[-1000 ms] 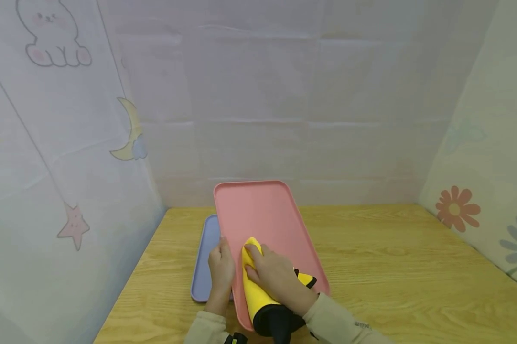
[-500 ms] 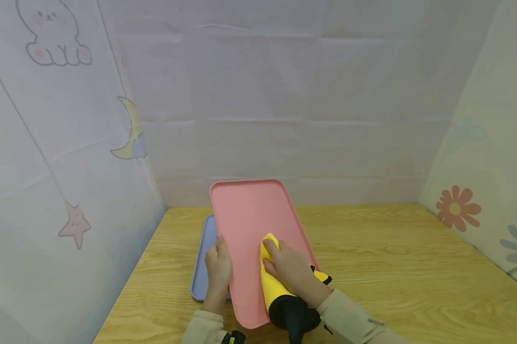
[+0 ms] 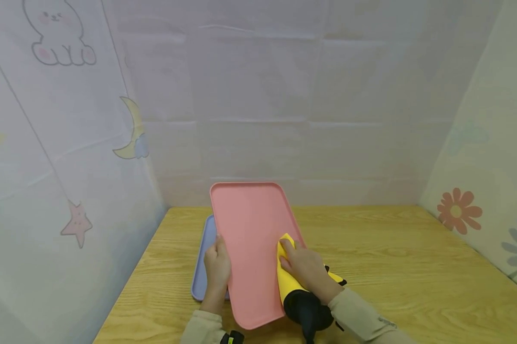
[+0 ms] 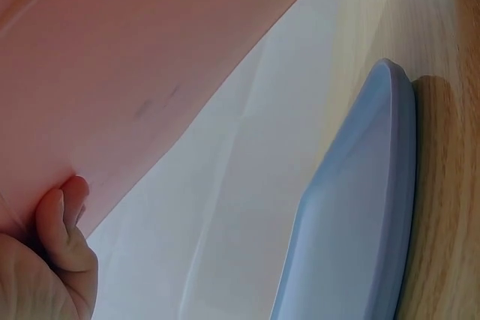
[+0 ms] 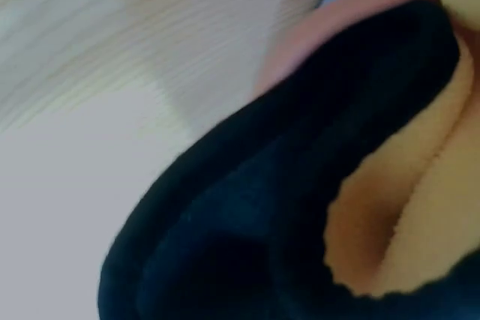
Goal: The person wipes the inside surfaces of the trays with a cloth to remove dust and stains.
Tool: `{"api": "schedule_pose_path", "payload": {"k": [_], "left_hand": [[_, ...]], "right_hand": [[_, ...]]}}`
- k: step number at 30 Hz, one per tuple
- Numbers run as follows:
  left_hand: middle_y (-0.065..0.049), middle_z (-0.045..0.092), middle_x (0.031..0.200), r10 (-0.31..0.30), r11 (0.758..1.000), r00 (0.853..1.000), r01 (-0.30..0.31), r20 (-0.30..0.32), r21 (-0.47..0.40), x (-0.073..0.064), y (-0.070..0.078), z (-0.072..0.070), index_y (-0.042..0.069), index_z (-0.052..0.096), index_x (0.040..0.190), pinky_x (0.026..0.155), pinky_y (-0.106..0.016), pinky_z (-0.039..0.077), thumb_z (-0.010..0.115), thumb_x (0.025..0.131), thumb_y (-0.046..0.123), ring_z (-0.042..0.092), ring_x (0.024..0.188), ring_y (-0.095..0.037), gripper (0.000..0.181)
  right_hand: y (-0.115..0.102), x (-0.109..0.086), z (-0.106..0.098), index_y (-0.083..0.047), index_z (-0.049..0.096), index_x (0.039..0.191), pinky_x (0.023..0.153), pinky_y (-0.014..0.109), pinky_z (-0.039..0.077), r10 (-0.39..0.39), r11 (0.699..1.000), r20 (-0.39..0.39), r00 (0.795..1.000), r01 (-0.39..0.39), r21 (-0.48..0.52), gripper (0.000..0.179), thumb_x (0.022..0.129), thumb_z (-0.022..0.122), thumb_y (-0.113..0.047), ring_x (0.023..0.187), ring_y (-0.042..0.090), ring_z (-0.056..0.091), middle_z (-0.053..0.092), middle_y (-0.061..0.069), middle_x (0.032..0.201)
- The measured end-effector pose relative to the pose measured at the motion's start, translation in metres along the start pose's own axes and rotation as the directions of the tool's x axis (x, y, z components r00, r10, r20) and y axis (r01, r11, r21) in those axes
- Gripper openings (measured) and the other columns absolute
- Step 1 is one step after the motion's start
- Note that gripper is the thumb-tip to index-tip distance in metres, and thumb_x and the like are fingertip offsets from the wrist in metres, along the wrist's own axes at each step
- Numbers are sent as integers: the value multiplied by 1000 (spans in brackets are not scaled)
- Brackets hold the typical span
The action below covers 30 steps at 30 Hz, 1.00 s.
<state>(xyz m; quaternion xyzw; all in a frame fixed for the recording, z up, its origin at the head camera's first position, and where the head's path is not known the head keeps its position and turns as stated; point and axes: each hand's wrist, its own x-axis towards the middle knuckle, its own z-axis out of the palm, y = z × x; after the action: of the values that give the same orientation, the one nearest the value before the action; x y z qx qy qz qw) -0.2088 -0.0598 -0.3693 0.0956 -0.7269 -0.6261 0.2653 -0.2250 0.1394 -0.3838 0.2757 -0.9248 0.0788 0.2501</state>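
Note:
A pink rectangular tray [image 3: 250, 239] is held up at a tilt, its inner face toward the head camera. My left hand [image 3: 217, 267] grips its left rim; in the left wrist view, curled fingers [image 4: 71, 204] lie against the tray's underside. My right hand [image 3: 307, 270] holds a bunched yellow cloth [image 3: 286, 286] with black edging against the tray's right side. One dark end of the cloth hangs past the lower right corner. Close up in the right wrist view, the cloth [image 5: 427, 192] shows folded yellow pile and a wide black border, and the fingers are hidden.
A blue-purple tray [image 3: 203, 263] lies on the wooden table [image 3: 392, 267], partly behind the pink tray. A pale printed backdrop [image 3: 258, 95] closes off the back, left and right sides of the table.
My right hand has slid the yellow cloth rightward across the pink tray, from left of its middle to its right edge. The tray, in my left hand, has shifted slightly left.

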Motion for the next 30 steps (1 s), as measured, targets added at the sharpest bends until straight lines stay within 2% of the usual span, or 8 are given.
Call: {"api": "schedule_pose_path", "payload": {"k": [4,12,19,24,30], "left_hand": [[0,35,51,-1,1000,1000,1,8,5,0,0,-1,11,35,53,46,-29,32,35,97,20,35,48,-15,46],[-2,37,51,3,1000,1000,-3,10,7,1,-2,0,11,35,52,47,-30,33,35,97,23,37,49,-16,47],[0,36,50,20,1000,1000,-20,23,1,0,-4,2,11,36,52,45,-30,33,35,97,24,36,48,-15,47],[1,35,50,67,997,997,-68,23,21,1,-2,4,10,37,52,44,-29,32,36,97,23,35,47,-14,47],[-1,38,51,100,994,995,-100,6,46,2,0,6,8,40,52,46,-31,33,37,97,24,37,49,-16,48]], "right_hand": [[9,-4,1,-7,47,107,35,22,19,9,1000,-8,1000,-9,0,33,81,62,-19,38,10,23,38,5,66],[26,-8,6,-8,45,105,37,26,27,89,996,85,992,-90,4,31,81,62,-18,43,15,32,40,9,70],[32,-10,10,-9,46,105,38,29,29,107,994,100,989,-109,17,30,81,60,-19,45,17,36,42,8,70],[35,-9,10,-8,48,110,43,31,35,171,979,110,979,-182,95,33,81,61,-20,50,18,43,50,10,76],[41,-8,4,-5,50,112,55,35,41,214,934,116,970,-238,266,33,84,60,-18,68,22,53,58,13,93]]}}
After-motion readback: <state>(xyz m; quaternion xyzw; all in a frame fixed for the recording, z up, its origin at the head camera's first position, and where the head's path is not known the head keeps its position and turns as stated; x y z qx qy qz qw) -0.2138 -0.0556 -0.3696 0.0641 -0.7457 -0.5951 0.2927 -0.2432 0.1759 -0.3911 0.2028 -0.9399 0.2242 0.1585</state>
